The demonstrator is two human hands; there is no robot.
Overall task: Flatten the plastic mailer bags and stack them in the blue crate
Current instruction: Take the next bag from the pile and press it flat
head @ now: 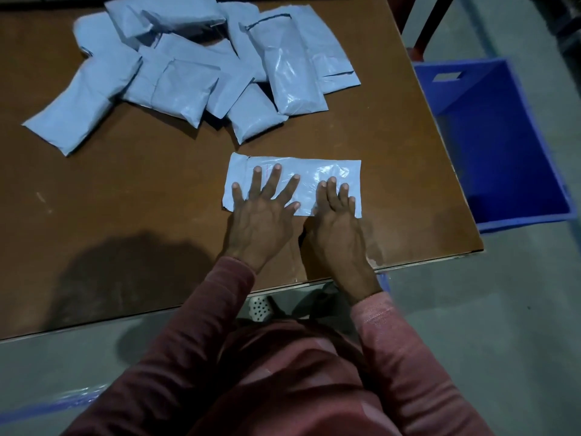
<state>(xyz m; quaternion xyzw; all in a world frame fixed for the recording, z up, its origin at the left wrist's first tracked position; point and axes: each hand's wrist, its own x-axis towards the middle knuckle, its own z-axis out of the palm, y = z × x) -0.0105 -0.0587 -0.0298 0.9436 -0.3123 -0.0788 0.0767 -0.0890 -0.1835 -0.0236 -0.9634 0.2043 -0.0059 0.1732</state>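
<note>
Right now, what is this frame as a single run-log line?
phase: flattening | left hand: pressing mailer bag flat | right hand: pressing same bag | pile of bags: on table | blue crate: no bags visible

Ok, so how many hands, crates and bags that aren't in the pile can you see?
Hands: 2, the left hand and the right hand
Crate: 1
Bag apart from the pile: 1, flat under both hands
Total: 4
</note>
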